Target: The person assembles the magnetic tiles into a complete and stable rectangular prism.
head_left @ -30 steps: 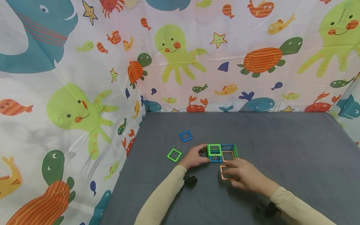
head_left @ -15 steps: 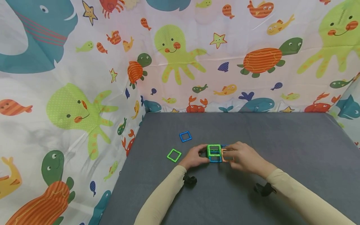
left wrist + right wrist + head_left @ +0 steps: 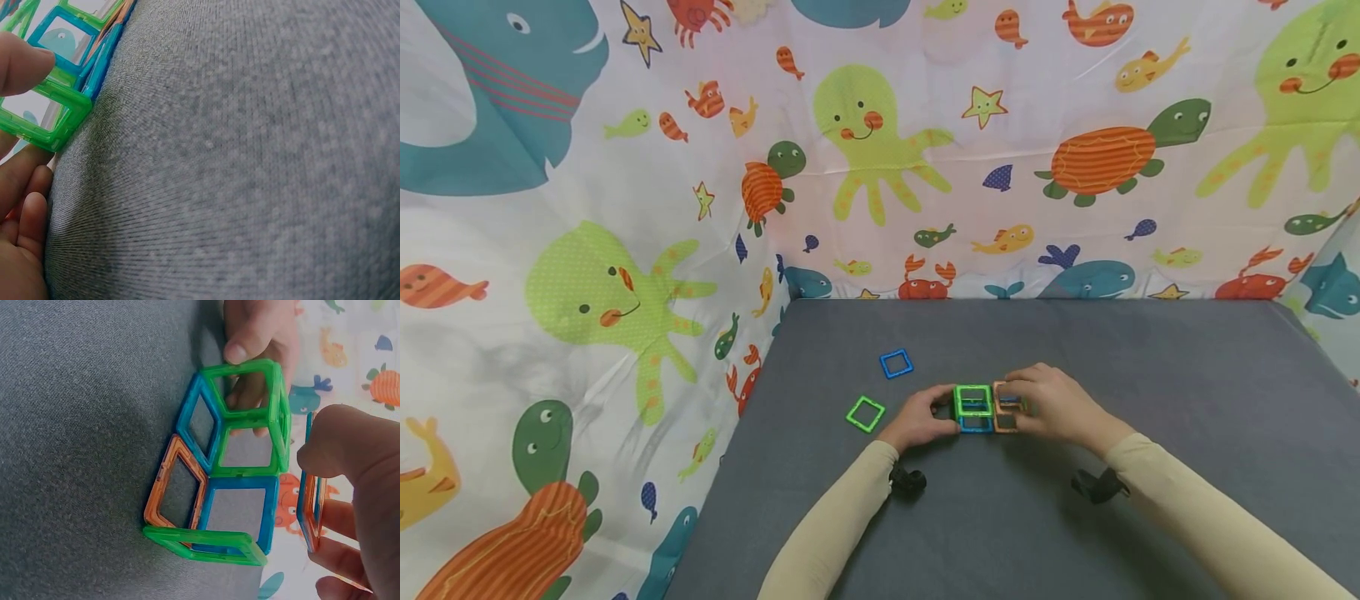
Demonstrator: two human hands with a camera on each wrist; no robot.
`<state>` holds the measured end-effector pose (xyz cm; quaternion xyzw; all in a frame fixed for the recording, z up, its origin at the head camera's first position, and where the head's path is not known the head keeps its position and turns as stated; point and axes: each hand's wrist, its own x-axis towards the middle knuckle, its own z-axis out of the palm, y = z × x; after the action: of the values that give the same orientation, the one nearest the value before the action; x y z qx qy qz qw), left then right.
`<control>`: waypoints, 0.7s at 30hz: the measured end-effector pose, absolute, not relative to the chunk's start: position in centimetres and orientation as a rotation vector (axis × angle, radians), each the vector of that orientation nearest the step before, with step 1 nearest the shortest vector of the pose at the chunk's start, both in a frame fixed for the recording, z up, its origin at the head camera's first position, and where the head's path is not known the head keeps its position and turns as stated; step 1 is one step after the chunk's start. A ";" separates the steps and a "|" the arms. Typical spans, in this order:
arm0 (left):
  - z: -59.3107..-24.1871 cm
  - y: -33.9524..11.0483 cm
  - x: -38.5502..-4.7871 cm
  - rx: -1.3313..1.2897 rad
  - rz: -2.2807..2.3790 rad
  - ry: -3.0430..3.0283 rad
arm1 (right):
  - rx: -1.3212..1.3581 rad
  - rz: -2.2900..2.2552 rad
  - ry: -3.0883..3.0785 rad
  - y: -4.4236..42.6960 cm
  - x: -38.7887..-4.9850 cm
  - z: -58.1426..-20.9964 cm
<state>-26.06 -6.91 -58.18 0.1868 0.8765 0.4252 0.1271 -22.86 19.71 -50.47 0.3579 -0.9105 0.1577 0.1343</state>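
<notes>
My left hand (image 3: 917, 417) grips the left end of a small structure of green, blue and orange magnetic tiles (image 3: 973, 415), thumb at the near corner, index finger at the far one. In the left wrist view, its thumb (image 3: 25, 62) lies over a green tile (image 3: 75, 103). My right hand (image 3: 1060, 404) pinches an orange square magnetic tile (image 3: 305, 506), raised above the structure's right half and apart from it in the right wrist view. Below, that half shows an orange tile (image 3: 159, 494), a blue one (image 3: 267, 512) and a leaning green one (image 3: 194, 537).
A loose blue tile (image 3: 901, 373) and a loose green tile (image 3: 858, 424) lie left of the structure on the grey cloth (image 3: 1120, 342). Behind and to the left hangs a sea-animal curtain (image 3: 925, 167).
My right hand has carried the orange tile from in front of the structure up and back over its right half. My left hand has stayed on the left end.
</notes>
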 end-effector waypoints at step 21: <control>-58.0 -7.0 -26.2 0.521 1.245 2.522 | 1.052 0.474 -2.688 19.8 -23.5 -51.0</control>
<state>-26.19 -6.97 -58.02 0.1802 0.8730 0.4309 0.1402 -23.47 19.81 -50.99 0.3575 -0.9135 0.1613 0.1082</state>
